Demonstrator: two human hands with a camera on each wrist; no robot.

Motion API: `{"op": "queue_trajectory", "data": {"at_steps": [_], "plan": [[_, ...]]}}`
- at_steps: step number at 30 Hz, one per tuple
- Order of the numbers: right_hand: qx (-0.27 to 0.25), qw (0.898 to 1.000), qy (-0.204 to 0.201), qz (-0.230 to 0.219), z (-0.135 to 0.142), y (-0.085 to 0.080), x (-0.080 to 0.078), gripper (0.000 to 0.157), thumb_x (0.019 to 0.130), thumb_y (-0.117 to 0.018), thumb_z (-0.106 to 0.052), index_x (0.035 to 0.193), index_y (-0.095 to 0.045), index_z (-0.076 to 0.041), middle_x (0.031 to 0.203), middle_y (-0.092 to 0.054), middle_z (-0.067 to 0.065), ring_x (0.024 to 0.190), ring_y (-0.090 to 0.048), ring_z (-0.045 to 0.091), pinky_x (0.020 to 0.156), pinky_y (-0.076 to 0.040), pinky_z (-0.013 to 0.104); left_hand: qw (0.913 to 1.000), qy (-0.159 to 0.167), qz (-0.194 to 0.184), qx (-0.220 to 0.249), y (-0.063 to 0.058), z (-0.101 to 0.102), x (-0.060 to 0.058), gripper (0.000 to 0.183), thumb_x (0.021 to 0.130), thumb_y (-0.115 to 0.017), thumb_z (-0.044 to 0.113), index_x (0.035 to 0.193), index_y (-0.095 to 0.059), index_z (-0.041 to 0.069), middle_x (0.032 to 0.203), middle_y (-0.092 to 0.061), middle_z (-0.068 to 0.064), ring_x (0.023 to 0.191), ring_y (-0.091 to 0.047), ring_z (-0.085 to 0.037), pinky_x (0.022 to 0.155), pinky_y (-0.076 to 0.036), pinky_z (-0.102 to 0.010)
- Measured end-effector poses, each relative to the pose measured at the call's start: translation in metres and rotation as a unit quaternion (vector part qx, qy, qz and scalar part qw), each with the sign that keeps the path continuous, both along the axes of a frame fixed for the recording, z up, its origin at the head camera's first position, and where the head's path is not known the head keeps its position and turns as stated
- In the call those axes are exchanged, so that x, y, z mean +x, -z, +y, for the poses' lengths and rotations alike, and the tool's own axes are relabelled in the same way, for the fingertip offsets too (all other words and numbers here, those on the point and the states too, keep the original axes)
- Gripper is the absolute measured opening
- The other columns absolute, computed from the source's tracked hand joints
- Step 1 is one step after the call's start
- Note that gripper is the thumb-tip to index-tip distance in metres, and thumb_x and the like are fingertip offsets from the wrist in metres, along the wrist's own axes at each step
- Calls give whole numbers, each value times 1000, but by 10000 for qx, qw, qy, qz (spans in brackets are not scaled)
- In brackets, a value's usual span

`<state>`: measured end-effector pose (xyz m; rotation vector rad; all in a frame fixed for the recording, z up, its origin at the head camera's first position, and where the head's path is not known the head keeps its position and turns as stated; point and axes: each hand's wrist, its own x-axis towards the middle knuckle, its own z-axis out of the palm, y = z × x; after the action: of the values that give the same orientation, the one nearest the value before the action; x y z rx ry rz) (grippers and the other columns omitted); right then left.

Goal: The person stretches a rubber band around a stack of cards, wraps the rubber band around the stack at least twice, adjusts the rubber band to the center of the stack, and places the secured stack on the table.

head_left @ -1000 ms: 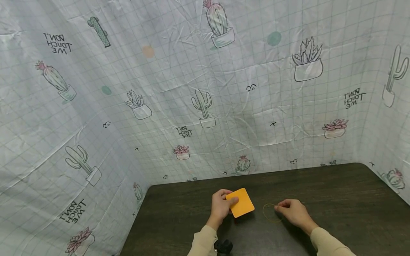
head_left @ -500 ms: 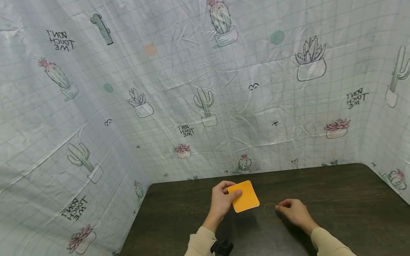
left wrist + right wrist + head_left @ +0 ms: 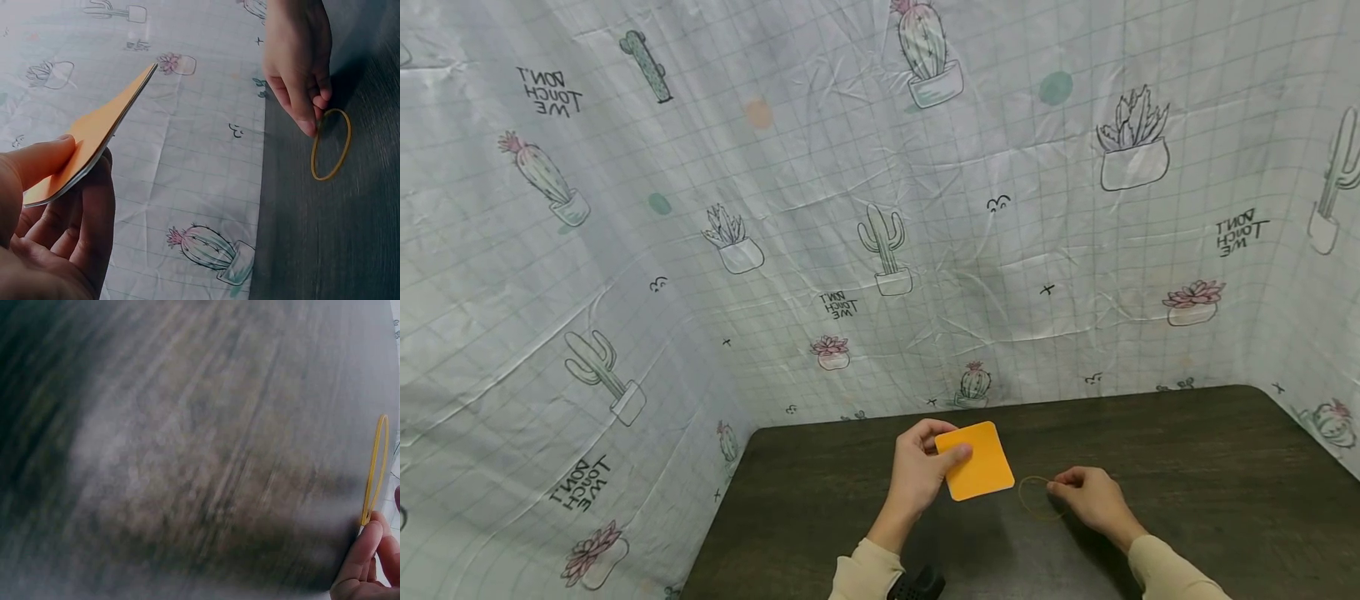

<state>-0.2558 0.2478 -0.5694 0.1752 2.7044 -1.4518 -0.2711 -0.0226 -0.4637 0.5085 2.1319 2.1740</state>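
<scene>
In the head view my left hand (image 3: 917,471) holds a thin stack of orange square cards (image 3: 979,467) with rounded corners. The thumb lies on the orange face, and the other fingers are behind it. From the left wrist, the cards (image 3: 103,128) appear tilted, with a thin layered edge. To the right, my right hand (image 3: 1099,500) pinches a yellow rubber band (image 3: 348,140) between thumb and fingertips. The band hangs as an open loop, apart from the cards, and shows narrow and edge-on in the right wrist view, where the fingers (image 3: 369,544) grip its lower end.
Both hands are over a dark wooden table (image 3: 820,508). A white sheet (image 3: 775,167) printed with cacti hangs behind it and along both sides. A black device (image 3: 921,583) is strapped at the left wrist.
My left hand has lifted the orange cards and shifted them slightly right, toward the rubber band. The right hand has kept nearly the same place, still pinching the band.
</scene>
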Motion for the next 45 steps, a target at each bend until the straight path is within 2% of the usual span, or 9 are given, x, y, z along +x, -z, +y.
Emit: {"op": "queue_trajectory", "data": {"at_steps": [4, 10, 18, 27, 33, 38, 41, 43, 45], "plan": [[39, 9999, 107, 34, -2, 0, -1, 27, 95, -67, -19, 105, -69, 6, 94, -69, 9, 83, -64, 24, 66, -54, 41, 10000, 6, 77, -17, -6, -1, 5, 24, 86, -81, 7, 106, -69, 2, 96, -74, -11, 79, -74, -22, 67, -61, -35], [239, 9993, 168, 226, -5, -1, -2, 21, 94, -68, -14, 99, -69, 6, 87, -68, 6, 77, -63, 22, 64, -53, 41, 9996, 193, 95, 175, -14, -2, 13, 26, 86, -80, 7, 107, -67, -2, 96, -74, -15, 78, -74, -24, 67, -61, -36], [883, 9950, 198, 417, -9, -3, -4, 11, 90, -71, -9, 90, -67, 1, 81, -64, 4, 72, -60, 21, 64, -51, 44, 9984, 449, 150, 314, -22, -3, 21, 25, 89, -77, 5, 109, -66, -5, 97, -73, -19, 77, -74, -21, 67, -61, -34], [1178, 9927, 73, 249, -11, -8, -7, 11, 94, -63, -7, 85, -65, -2, 78, -62, 3, 67, -55, 18, 60, -48, 39, 9974, 611, 110, 363, -31, -4, 33, 26, 89, -77, 5, 110, -66, -5, 99, -73, -20, 79, -74, -21, 66, -61, -32], [881, 9960, -71, 128, -9, -8, -4, 20, 93, -56, -8, 73, -57, -5, 67, -53, -1, 57, -46, 14, 54, -40, 31, 9979, 544, 106, 343, -31, -6, 35, 26, 89, -77, 5, 110, -66, -5, 99, -73, -20, 80, -74, -22, 68, -61, -34], [409, 9991, -18, 132, -7, -11, 1, 20, 92, -58, -13, 74, -61, -5, 66, -56, -1, 52, -42, 14, 52, -37, 30, 9982, 483, 100, 342, -28, -8, 36, 26, 89, -77, 5, 110, -66, -5, 99, -73, -20, 79, -74, -21, 69, -61, -35], [175, 9998, 50, -15, -7, -11, 2, 29, 94, -59, -17, 67, -56, -9, 58, -47, -2, 49, -37, 13, 51, -35, 30, 9983, 450, 101, 349, -26, -9, 37, 26, 89, -77, 6, 110, -66, -5, 99, -73, -20, 79, -74, -21, 69, -61, -35], [25, 9997, 97, -205, -7, -11, 1, 31, 97, -59, -21, 68, -57, -9, 59, -46, -2, 51, -40, 14, 52, -37, 30, 9984, 431, 93, 346, -25, -9, 37, 25, 89, -77, 6, 109, -67, -5, 98, -73, -20, 79, -74, -21, 69, -61, -34], [-172, 9993, 135, -317, -8, -10, -1, 32, 98, -59, -24, 76, -65, -3, 65, -54, 0, 58, -49, 16, 55, -41, 32, 9985, 416, 77, 347, -25, -10, 37, 25, 89, -77, 6, 109, -67, -5, 98, -73, -20, 79, -74, -21, 69, -61, -34]]}}
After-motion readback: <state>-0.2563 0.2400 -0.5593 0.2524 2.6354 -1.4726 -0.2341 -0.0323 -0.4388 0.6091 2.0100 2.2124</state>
